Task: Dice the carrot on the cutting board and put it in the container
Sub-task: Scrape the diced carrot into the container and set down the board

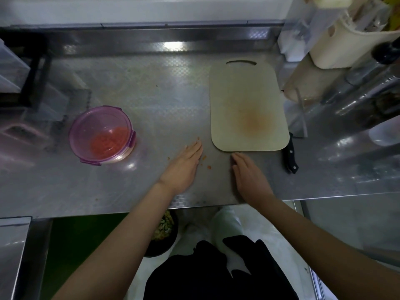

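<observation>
Forearms (108, 245) nearest, reaching over worktop (151, 109) edge. Beyond: left hand (184, 167) and right hand (249, 176), both on the worktop with fingers straight, gripping nothing, flanking stray carrot bits (208, 167), likely placed to sweep them together. Further: board (249, 94) bare except for orange stain; knife (291, 156) parked just beside its right edge. Far left: container (86, 126) holding diced carrot (108, 141). Task judged nearly complete.

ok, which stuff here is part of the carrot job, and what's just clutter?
Job: cutting board, knife, purple container, diced carrot in it, stray carrot bits on the counter.
Lying about: cream utensil holder, black rack, dark bowl below the counter.
</observation>
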